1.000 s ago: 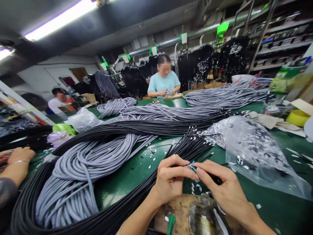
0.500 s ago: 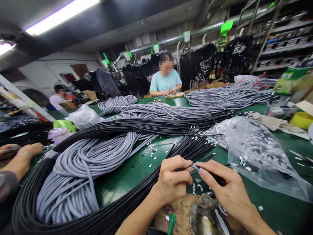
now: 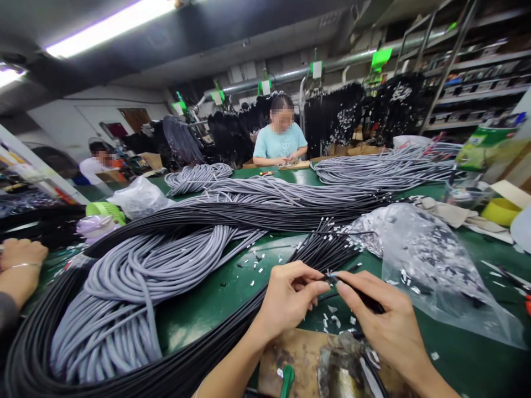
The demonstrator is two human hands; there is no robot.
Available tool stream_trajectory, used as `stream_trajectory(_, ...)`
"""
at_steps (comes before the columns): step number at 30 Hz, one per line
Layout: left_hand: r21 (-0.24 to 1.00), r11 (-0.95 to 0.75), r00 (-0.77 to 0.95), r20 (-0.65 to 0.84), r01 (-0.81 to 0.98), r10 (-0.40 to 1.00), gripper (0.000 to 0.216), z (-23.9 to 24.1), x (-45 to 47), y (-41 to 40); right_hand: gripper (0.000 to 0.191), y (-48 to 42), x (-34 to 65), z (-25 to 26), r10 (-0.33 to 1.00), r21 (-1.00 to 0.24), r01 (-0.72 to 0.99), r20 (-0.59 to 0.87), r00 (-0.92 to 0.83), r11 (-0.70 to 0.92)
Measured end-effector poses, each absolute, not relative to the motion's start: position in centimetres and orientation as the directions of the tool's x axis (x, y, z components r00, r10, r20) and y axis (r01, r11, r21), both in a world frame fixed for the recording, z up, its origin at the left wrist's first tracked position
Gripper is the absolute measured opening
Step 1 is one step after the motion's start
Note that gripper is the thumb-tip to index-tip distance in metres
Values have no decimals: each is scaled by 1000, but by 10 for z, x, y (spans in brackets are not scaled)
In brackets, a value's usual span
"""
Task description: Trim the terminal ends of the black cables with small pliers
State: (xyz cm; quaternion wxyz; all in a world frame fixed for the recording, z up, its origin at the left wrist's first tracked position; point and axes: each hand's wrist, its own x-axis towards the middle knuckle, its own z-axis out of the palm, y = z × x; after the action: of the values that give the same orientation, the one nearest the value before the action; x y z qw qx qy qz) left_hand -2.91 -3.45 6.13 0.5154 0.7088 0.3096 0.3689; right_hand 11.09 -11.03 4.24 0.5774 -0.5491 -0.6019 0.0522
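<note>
In the lower middle of the head view, my left hand [image 3: 290,293] and my right hand [image 3: 388,315] meet fingertip to fingertip. Between them are thin wire ends [image 3: 332,274], one of them blue. My left thumb and forefinger pinch at these wires; their tips partly hide the grip. A black cable [image 3: 370,302] lies under my right fingers, pinched near its end by thumb and forefinger. Below my hands is a worn brown board [image 3: 301,354] bearing a green-handled tool [image 3: 287,380] and a dark, tape-wrapped lump [image 3: 342,359].
Black cables [image 3: 232,214] loop around coiled grey cables [image 3: 145,276] on the green table [image 3: 194,315]. A clear plastic bag [image 3: 431,260] of small scraps lies at right. A co-worker's hand [image 3: 22,260] is at far left; another person [image 3: 280,138] sits across.
My left fingers have shifted their pinch, and less of the blue wire shows. The co-worker's hand at far left has moved toward the left edge. The view has shifted slightly.
</note>
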Motion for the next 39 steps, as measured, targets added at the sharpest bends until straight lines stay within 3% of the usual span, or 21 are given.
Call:
stream_trajectory(6,993,-112,644,100,-22,758,35,64,-31,-33,12,-111,113,42,720,-686,614,643,261,391)
stream_trajectory(10,1000,-18,663,26,-18,748,43,69,-30,-35,12,-108,117,39,750,-761,548,576,325,347)
stream_trajectory(13,991,-120,583,66,55,810,31,65,-25,-39,13,-108,118,38,783,-821,472,511,356,321)
stream_trajectory(18,899,-387,575,209,205,791,16,56,-23,-42,10,-111,115,41,710,-712,615,622,330,338)
stream_trajectory(20,845,-480,620,251,234,743,16,58,-27,-41,9,-112,116,42,754,-730,592,589,291,342)
stream_trajectory(22,815,-538,666,280,215,691,17,62,-31,-38,13,-111,117,40,860,-838,440,454,233,323)
stream_trajectory(24,834,-525,692,277,172,667,17,66,-33,-34,18,-110,118,38,947,-952,173,281,157,254)
stream_trajectory(27,887,-446,675,255,123,692,15,67,-32,-30,26,-105,120,35,989,-983,-120,136,52,141)
stream_trajectory(31,808,-562,572,380,177,727,6,62,-27,-32,29,-97,123,34,980,-988,-12,149,130,152)
stream_trajectory(35,773,-589,544,397,236,739,9,61,-26,-35,31,-96,117,37,991,-991,-102,79,107,90)
stream_trajectory(37,808,-544,585,334,226,739,13,62,-27,-36,26,-98,114,41,976,-984,7,178,128,178)
stream_trajectory(39,846,-490,647,255,211,719,18,62,-27,-36,18,-102,117,46,912,-907,267,376,163,326)
